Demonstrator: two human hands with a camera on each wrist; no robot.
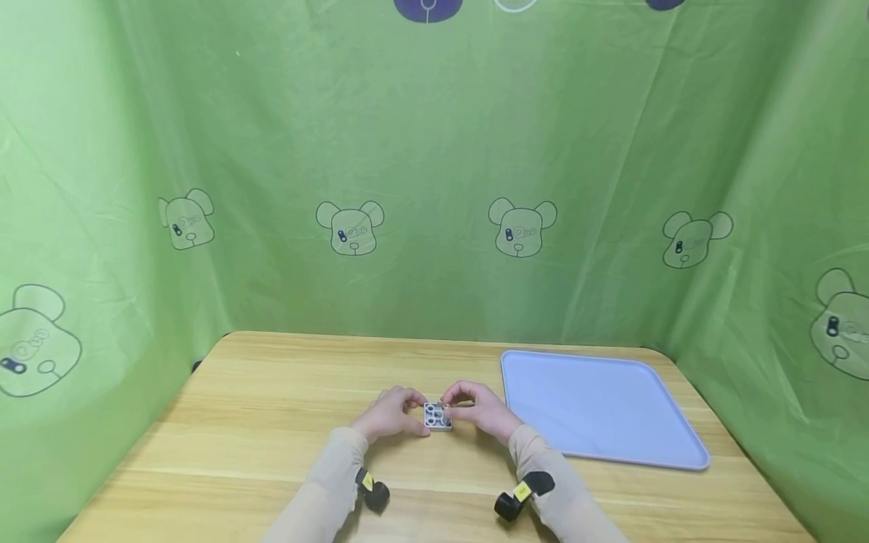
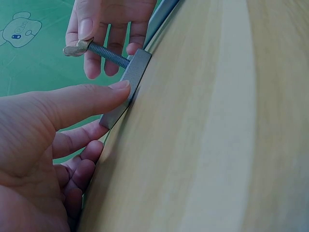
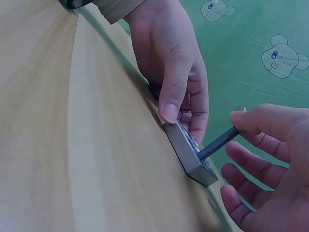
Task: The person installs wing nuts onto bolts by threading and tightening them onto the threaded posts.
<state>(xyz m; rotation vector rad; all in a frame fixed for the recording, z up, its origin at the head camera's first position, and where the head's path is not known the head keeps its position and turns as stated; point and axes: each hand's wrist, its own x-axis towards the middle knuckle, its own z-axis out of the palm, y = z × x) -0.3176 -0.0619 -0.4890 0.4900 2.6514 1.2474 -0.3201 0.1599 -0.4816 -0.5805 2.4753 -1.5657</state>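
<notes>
A small square metal block point(image 1: 437, 425) with several round holes lies flat on the table. My left hand point(image 1: 390, 415) holds its left side, thumb at the near edge and fingers at the far one. With thumb and forefinger, my right hand point(image 1: 480, 412) pinches the flat, wing-like head of a wing bolt point(image 3: 219, 144). The dark threaded shank stands up at the block point(image 3: 183, 152), its tip at a hole in the upper face near the right side. How deep the tip sits is hidden. In the left wrist view, the bolt's head point(image 2: 77, 48) looks brassy.
A pale blue tray point(image 1: 604, 407) lies on the right of the wooden table point(image 1: 271, 422). Green curtains point(image 1: 434, 286) with bear-head prints stand behind the table and on both sides. Each forearm wears a black strap with a camera point(image 1: 377, 496).
</notes>
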